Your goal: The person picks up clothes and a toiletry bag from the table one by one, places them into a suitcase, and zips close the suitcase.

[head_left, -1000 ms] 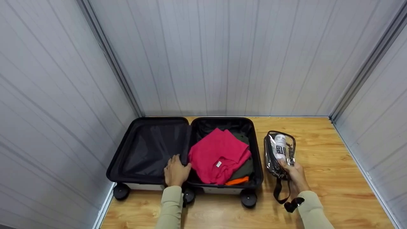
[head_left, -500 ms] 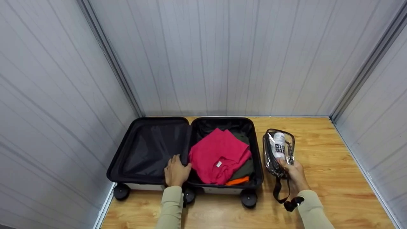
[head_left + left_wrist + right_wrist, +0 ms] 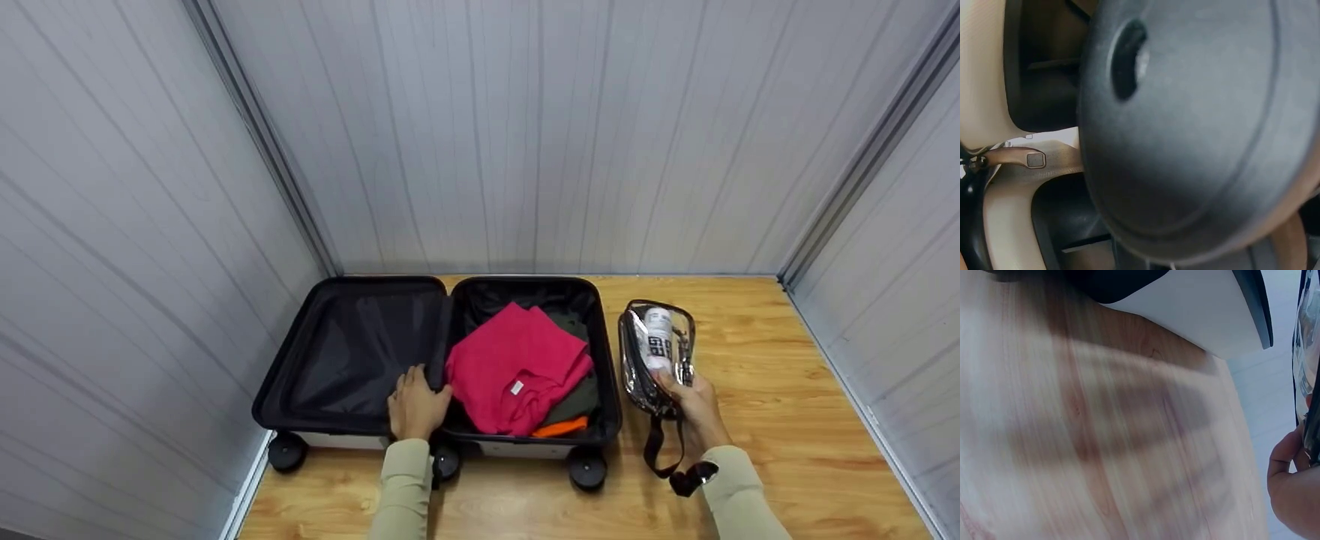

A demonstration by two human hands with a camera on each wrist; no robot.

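Note:
A suitcase lies spread wide on the floor, its black-lined left half [image 3: 352,337] holding nothing visible. My left hand [image 3: 418,405] rests on the inner front corner of that half, fingers extended over the lining. To the right of the suitcase, my right hand [image 3: 697,411] grips a clear pouch with black edging [image 3: 634,375] by its near end. A white bottle with dark lettering [image 3: 658,334] shows through the plastic, and a black strap [image 3: 654,450] dangles below. In the right wrist view, the thumb and fingers [image 3: 1292,458] pinch the pouch [image 3: 1304,360] at the frame's edge.
In the suitcase's right half lie a bright pink shirt [image 3: 510,360], a dark green garment [image 3: 579,397] and something orange [image 3: 561,427]. A black wheel [image 3: 1196,129] fills much of the left wrist view. Pale panel walls [image 3: 525,135] enclose the wooden floor [image 3: 795,420].
The pouch in my right hand has shifted slightly forward and to the left. My left hand and the clothes stay where they were.

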